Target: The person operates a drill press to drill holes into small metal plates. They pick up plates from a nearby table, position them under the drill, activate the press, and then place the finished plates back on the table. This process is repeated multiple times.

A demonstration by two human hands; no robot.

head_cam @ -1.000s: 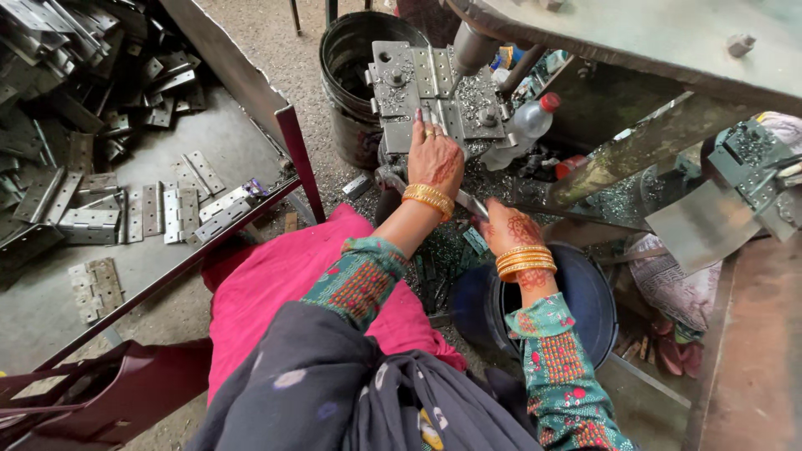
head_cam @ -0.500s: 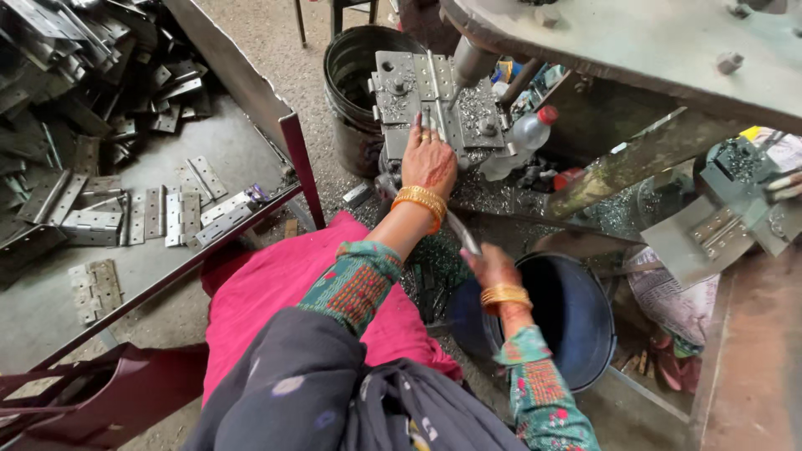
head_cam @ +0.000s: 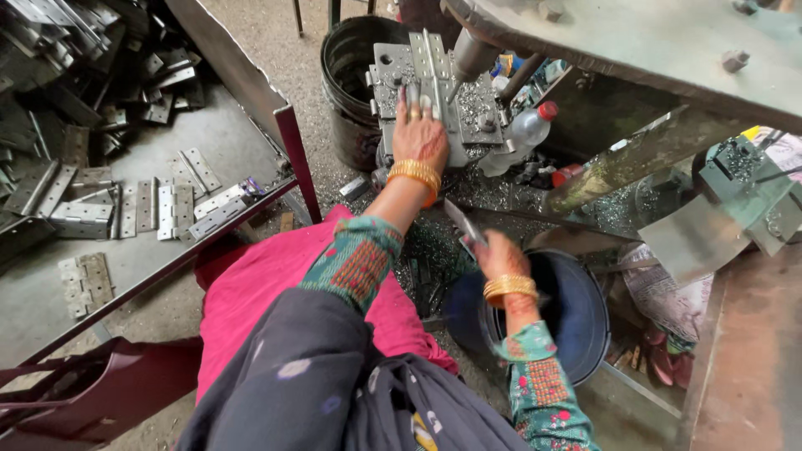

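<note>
Steel hinge [head_cam: 430, 71] lies under the left hand [head_cam: 420, 134] — fingers pressed flat on it. Right hand [head_cam: 499, 255] grips a metal piece [head_cam: 462, 224] — above a dark bucket [head_cam: 576, 317].

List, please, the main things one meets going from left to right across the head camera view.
Loose metal hinges on the tray → black bucket → left hand on the drill fixture plate → right hand holding a metal piece → clear plastic bottle → dark blue tub.

Dull grey metal hinge [head_cam: 434, 71] under the left hand [head_cam: 420, 138]; scuffed matt black plastic bucket [head_cam: 576, 321] beside the right hand [head_cam: 501, 259].
</note>
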